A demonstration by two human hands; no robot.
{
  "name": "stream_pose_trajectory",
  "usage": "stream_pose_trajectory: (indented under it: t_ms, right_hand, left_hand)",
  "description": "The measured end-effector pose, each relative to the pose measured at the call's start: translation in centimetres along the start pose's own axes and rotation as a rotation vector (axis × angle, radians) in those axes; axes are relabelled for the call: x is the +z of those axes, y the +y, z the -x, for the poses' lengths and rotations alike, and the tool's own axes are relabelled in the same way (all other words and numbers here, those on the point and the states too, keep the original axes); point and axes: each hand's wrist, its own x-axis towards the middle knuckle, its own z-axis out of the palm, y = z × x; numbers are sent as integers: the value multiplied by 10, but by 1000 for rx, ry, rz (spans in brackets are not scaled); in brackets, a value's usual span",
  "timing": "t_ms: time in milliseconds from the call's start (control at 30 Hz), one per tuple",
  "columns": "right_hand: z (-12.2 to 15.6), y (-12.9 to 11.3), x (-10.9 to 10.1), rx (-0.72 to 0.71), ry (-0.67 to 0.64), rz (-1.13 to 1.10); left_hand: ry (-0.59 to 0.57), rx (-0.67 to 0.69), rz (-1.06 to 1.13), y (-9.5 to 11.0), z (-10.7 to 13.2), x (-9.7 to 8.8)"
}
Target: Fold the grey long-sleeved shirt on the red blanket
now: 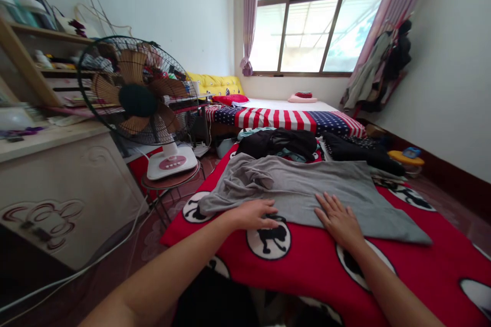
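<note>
A grey garment (330, 184) lies spread across the red blanket (307, 260), long and mostly flat, its left part bunched into wrinkles. Its exact kind I cannot tell. On its near edge, left of the middle, rests my left hand (255, 214), palm down with the fingers stretched out to the right. My right hand (339, 217) lies flat on the cloth farther right, fingers apart and pointing away from me. Neither hand grips the fabric.
Behind the garment sit dark clothes (280, 143) in a heap and a folded black pile (356, 153). At the left a fan (138, 99) stands on a round stool (172, 179) beside a cabinet (57, 184). Another bed (276, 120) is under the window.
</note>
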Motion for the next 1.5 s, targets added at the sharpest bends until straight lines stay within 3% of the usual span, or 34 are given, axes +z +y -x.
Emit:
stream_pose_trajectory:
  t_ms: [67,100,200,267,433,500,700,833,967,1067,1200,1333,1400,1500]
  right_hand:
    - [0,-1,-1,3,-1,0]
    - [0,-1,-1,7,-2,-1]
    - [0,-2,-3,12,-1,-11]
    - [0,-2,-4,14,1,-21]
    - [0,-2,-4,22,1,-25]
    - [1,-2,-4,22,1,-25]
    - [0,-1,-3,21,2,-16]
    - [0,-1,-4,21,-7,-12]
    - [0,-1,-1,9,15,-29]
    - [0,0,1,6,35,-48]
    - [-1,2,3,0,34,-68]
    - [-2,3,5,0,46,-69]
    - [-1,3,5,-4,45,-60]
    - [-1,3,4,-2,33,-54]
  left_hand:
    - [33,-133,122,-7,8,-32]
    - [124,-233,121,-12,12,-47]
    - [423,-456,-144,-33,22,-83]
    - [449,-530,-225,-49,26,-93]
    - [323,-545,-19,-66,21,-84]
    - [363,-541,-23,-64,13,-82]
    - [648,-481,-145,-68,-4,-91]
    - [595,-432,-170,-84,-3,-69]
    - [526,-398,-197,-97,14,-47]
    - [572,-411,-298,-96,36,-55]
    - [574,-631,-362,-86,72,-77]
    - [461,-793,-316,-78,98,-76]
    - [462,-768,-260,-77,103,-69]
    - [551,-640,-175,-80,105,-61]
